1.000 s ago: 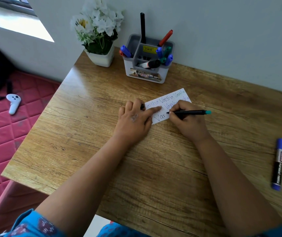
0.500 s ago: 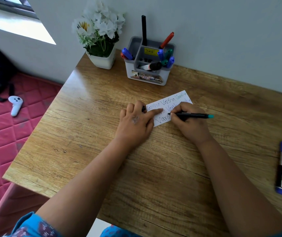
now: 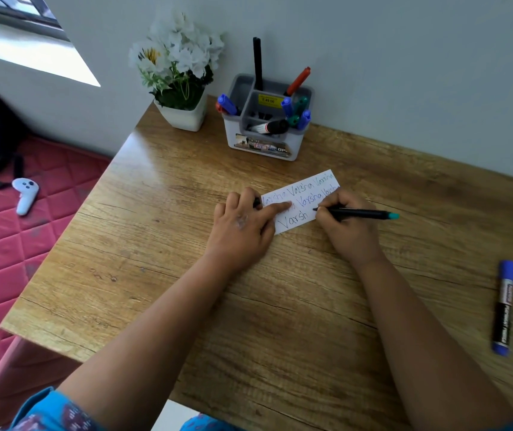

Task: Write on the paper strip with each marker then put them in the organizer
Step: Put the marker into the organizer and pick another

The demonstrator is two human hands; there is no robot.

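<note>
Organizer behind paper strip; marker far right.

Both forearms are bare from the elbows down to the hands, with no watch, ring or bracelet showing. At the bottom edge, the left sleeve is bright blue fabric printed with small dark maroon motifs; more blue cloth shows beside it.

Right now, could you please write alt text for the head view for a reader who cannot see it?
The right hand writes on a paper strip with a thin black pen while the left hand pins the strip to a wooden table. A blue-capped marker lies at the right; a marker-filled organizer stands by the wall.
</note>
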